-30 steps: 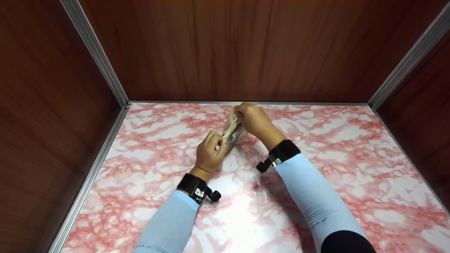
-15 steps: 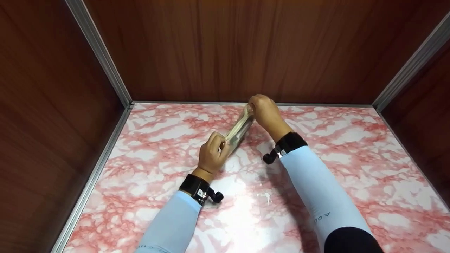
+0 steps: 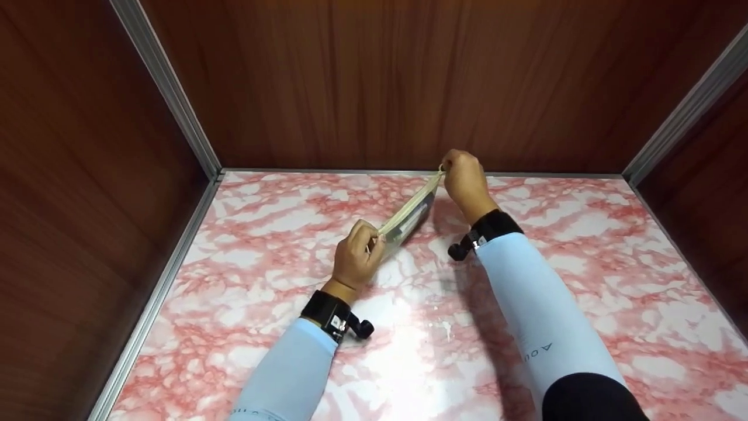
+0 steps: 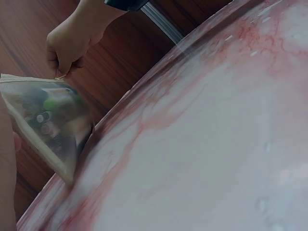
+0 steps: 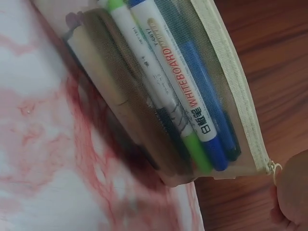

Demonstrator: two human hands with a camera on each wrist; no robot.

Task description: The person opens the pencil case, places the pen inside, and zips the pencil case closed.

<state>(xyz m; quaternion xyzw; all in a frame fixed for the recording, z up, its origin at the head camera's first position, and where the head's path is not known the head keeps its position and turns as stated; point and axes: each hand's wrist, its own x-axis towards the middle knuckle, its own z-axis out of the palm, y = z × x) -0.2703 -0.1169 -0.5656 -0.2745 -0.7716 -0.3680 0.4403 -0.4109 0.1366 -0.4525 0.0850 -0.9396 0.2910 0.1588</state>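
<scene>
A see-through mesh pencil case with a cream zipper stands on edge between my hands, slanting up toward the back right. My left hand grips its near end between thumb and curled fingers. At the far end, my right hand pinches the small ring of the zipper pull. Through the mesh show a blue-capped whiteboard marker, a green-capped marker and a blue pen. The zipper runs straight along the top edge, its teeth together where the right wrist view shows them.
The table has a red and white marbled top. Brown wood-grain panels rise at the back and both sides, joined by grey metal strips. The back panel stands close behind my right hand.
My right hand has moved right and toward the back, drawing the zipper pull along to the far end. The top edge has straightened and closed up. My left hand has stayed nearly in place.
</scene>
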